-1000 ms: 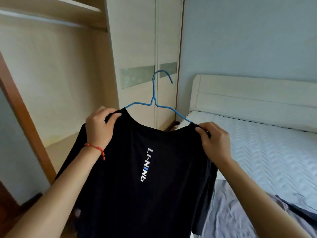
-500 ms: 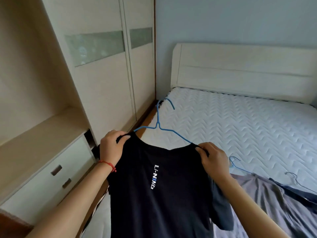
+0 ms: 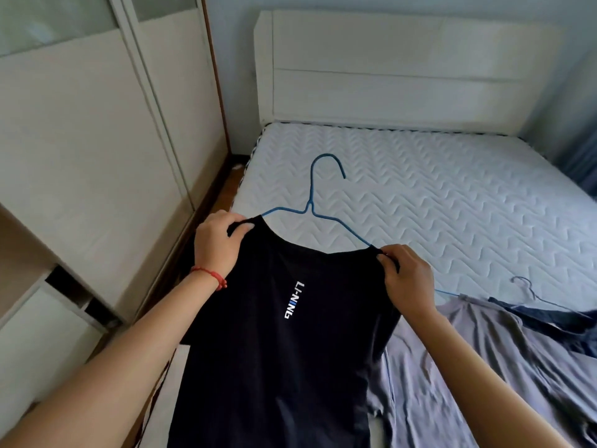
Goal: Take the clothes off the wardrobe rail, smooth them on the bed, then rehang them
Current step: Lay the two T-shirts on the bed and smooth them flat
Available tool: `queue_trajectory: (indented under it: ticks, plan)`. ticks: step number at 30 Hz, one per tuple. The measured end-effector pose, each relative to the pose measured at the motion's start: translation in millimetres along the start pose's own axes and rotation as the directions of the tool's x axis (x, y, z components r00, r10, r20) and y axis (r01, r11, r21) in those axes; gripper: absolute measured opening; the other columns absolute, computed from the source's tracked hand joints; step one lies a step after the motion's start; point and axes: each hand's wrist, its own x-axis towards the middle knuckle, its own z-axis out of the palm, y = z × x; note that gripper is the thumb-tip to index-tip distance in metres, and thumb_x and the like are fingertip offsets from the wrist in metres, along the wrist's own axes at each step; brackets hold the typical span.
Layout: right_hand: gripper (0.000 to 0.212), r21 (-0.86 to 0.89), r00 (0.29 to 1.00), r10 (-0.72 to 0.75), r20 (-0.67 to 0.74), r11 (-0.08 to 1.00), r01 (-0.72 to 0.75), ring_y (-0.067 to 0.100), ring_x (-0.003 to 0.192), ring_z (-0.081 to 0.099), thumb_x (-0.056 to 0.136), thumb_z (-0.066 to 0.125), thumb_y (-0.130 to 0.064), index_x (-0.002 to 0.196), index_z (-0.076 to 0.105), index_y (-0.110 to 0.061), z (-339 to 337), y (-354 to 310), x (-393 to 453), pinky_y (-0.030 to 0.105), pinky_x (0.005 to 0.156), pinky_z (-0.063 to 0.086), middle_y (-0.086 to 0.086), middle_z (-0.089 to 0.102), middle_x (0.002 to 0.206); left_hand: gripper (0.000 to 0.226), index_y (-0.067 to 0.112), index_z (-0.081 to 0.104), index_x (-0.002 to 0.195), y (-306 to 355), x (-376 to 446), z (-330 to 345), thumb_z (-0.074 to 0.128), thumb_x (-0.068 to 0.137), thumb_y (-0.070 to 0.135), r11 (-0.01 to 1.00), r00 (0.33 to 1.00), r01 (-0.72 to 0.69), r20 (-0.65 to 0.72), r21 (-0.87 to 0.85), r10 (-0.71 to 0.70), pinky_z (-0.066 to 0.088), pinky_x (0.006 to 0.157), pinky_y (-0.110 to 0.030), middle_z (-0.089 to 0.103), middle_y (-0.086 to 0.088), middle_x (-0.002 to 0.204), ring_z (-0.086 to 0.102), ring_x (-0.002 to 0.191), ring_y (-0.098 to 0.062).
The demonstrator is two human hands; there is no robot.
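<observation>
While the wardrobe point(image 3: 97, 156) stands left of the bed point(image 3: 452, 195), the left hand point(image 3: 216, 244), with a red cord point(image 3: 210, 275) at its wrist, pinches the left shoulder of a black T-shirt point(image 3: 274, 350). That shirt hangs on a blue wire hanger point(image 3: 311, 202) held over the bed's near left corner, its hook pointing toward the headboard point(image 3: 387, 66). The right hand point(image 3: 408, 279) pinches the shirt's other shoulder. Right of the shirt, a grey garment point(image 3: 468, 367) lies flat on the bed, with a dark blue garment point(image 3: 555, 321) on another hanger beyond it.
</observation>
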Motion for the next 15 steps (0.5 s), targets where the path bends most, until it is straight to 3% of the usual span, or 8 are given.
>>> queue_trajectory:
  ticks: [7,9,12,15]
  plan:
    - [0.021,-0.121,0.983,0.143,0.114,0.984,-0.129,0.027,0.103,0.057,0.093,0.048,-0.017,0.104,0.065,-0.013,105,56,28,0.032,0.081,0.04,0.006,0.064,0.11,0.019,0.002,0.071,0.093,-105,5,102,0.067,0.081,0.016,0.989,0.978,0.146,0.151,0.002,-0.145,0.043,0.082,-0.027,0.07,-0.016,0.095,0.062,0.092,-0.03]
    - [0.027,-0.158,0.974,0.2,0.108,0.971,-0.181,0.028,0.116,0.049,0.093,0.046,-0.019,0.116,0.06,-0.015,138,68,38,0.035,0.091,0.037,0.008,0.058,0.121,0.025,0.006,0.07,0.1,-132,9,132,0.064,0.083,0.023,0.983,0.971,0.163,0.162,0.09,-0.176,0.045,0.087,-0.035,0.068,-0.015,0.104,0.06,0.1,-0.032]
    - [0.047,-0.296,0.933,0.323,0.156,0.917,-0.267,0.026,0.136,0.028,0.093,0.048,-0.027,0.138,0.038,-0.018,186,93,37,0.04,0.111,0.024,0.009,0.036,0.144,0.045,0.013,0.055,0.124,-165,-3,175,0.061,0.085,0.032,0.939,0.943,0.186,0.217,0.288,-0.253,0.04,0.096,-0.047,0.054,-0.015,0.128,0.047,0.12,-0.033]
    - [0.052,-0.315,0.901,0.381,0.209,0.898,-0.307,0.027,0.137,0.027,0.092,0.05,-0.027,0.14,0.033,-0.016,217,122,-2,0.041,0.112,0.023,0.009,0.035,0.146,0.053,0.012,0.047,0.131,-188,-61,200,0.062,0.083,0.032,0.927,0.892,0.143,0.361,0.346,-0.272,0.037,0.098,-0.049,0.045,-0.017,0.138,0.039,0.128,-0.034]
